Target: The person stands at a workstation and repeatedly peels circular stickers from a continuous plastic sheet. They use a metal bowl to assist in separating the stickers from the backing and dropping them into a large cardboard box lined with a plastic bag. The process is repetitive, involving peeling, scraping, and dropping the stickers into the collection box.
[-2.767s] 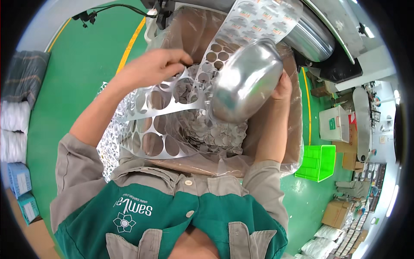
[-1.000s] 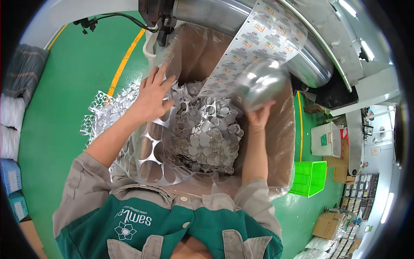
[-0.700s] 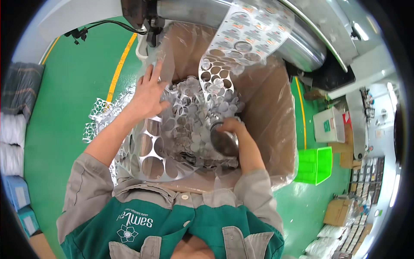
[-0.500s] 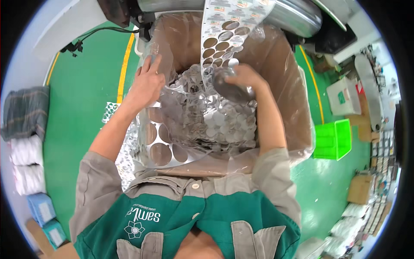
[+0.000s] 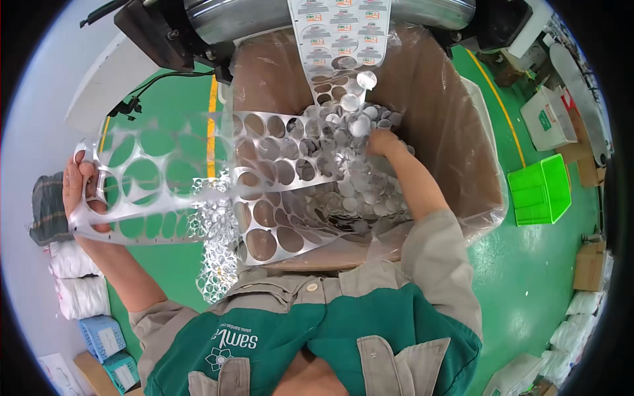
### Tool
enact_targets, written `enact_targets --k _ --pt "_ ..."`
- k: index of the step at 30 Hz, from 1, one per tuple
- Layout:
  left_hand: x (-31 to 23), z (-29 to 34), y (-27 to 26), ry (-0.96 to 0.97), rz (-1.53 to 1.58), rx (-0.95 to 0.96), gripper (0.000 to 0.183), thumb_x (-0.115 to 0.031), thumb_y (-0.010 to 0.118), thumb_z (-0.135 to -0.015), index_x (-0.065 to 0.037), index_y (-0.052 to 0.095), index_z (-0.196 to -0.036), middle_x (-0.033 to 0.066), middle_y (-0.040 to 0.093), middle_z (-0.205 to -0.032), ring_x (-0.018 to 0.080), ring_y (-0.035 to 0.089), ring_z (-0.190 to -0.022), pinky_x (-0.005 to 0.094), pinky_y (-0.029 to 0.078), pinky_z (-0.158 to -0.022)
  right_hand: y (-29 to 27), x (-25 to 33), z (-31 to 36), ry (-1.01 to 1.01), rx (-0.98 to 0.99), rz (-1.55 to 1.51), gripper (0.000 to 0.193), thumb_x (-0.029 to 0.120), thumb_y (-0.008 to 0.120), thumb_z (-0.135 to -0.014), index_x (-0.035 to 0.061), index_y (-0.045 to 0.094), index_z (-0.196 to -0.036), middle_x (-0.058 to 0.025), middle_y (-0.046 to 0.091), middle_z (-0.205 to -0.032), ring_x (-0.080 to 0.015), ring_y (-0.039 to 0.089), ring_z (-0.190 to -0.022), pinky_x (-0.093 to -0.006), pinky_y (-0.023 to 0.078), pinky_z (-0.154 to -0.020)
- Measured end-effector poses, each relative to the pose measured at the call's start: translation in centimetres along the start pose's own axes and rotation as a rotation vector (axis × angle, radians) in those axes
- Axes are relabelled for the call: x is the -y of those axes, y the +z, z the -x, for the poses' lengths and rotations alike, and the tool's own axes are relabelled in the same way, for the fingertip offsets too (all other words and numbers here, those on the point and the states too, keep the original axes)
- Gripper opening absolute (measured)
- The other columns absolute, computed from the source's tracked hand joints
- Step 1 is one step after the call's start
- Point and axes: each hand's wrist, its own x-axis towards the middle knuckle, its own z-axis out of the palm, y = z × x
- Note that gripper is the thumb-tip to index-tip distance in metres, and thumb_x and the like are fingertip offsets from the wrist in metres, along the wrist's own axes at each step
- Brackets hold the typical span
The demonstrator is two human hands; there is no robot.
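My left hand (image 5: 80, 188) is closed around the outer end of a silvery punched foil sheet (image 5: 148, 156). That sheet stretches from the hand, out over the green floor, to the lined box in the middle; its rows of round holes are see-through. Inside the box, my right hand (image 5: 384, 142) is curled among loose silvery foil discs (image 5: 370, 198). Its fingertips and anything in them are hidden. From the roller above hangs a printed foil web (image 5: 341, 33), its lower part punched. Another punched strip (image 5: 274, 234) lies over the box's near left side.
A large brown box (image 5: 449, 125) with a clear plastic liner stands before me, under a metal roller (image 5: 244, 16) on black brackets. Punched foil scrap (image 5: 221, 264) hangs at its left. A bright green crate (image 5: 540, 190) is on the floor at right; white sacks (image 5: 79, 287) lie at left.
My left hand has moved far out to the left, drawing the punched sheet out across the box edge. My right hand is lower among the discs; the dark, blurred round thing near it no longer shows.
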Motion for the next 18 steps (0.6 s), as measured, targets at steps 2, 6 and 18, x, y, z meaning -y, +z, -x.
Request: enact_targets --k 2,6,18 --pt "0.6 -1.2 -3.3 0.012 -0.649 -0.008 0.032 -0.021 0.053 -0.089 0.000 0.054 -0.113 0.0104 0.062 -0.100 0.0168 0.058 -0.094 0.0276 0.044 -0.084 3.3 -3.8 -0.1 0.012 0.152 0.091 0.038 0.033 0.067 -0.066 0.0061 0.067 -0.092 -0.0143 0.064 -0.098 -0.0291 0.062 -0.091 -0.0386 0.049 -0.076" --pt "1.7 -1.5 -3.7 0.253 -1.436 0.031 0.033 -0.017 0.055 -0.086 0.000 0.055 -0.114 0.0132 0.055 -0.118 0.0227 0.052 -0.109 0.0302 0.036 -0.094 4.8 -4.9 0.6 0.018 0.223 -0.022 0.043 0.038 0.068 -0.065 0.0047 0.067 -0.092 -0.0149 0.063 -0.101 -0.0305 0.062 -0.090 -0.0393 0.049 -0.076" --pt "19.3 2.3 15.7 0.251 -1.827 1.228 0.032 -0.036 0.060 -0.077 -0.013 0.063 -0.099 0.0082 0.063 -0.096 0.0248 0.052 -0.105 0.0526 0.020 -0.102 6.0 -1.8 -0.4 -0.144 0.201 -0.012 0.057 0.050 0.060 -0.069 -0.0020 0.065 -0.093 -0.0204 0.062 -0.099 -0.0333 0.060 -0.092 -0.0408 0.047 -0.080"
